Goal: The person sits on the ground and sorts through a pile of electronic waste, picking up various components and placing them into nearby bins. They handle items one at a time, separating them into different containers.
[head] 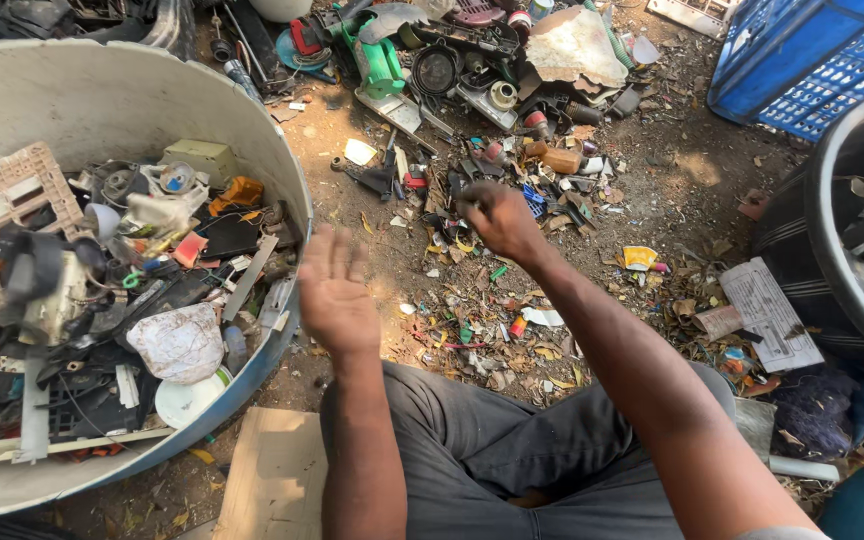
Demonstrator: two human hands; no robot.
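Now, left hand: our left hand (337, 295) hangs open at centre frame, fingers spread, palm empty, just beside the rim of the big tub.
Right hand: our right hand (497, 220) reaches up-centre over the scrap pile (512, 170); its fingers are curled in, and we cannot tell whether they pinch anything.
Tub edge: the pale round tub (287, 180) fills the left of the frame, heaped with broken plastic and cable; its curved rim runs down past our left wrist.
Open room: a strip of bare dirt (392, 270) lies between the tub rim and the scrap, where both hands have space.
Right edge: a dark bin (802, 230) closes the right side, with a blue crate (802, 60) in the upper right.
Lower edge: our grey-trousered knees and a cardboard piece (272, 475) sit at bottom centre.
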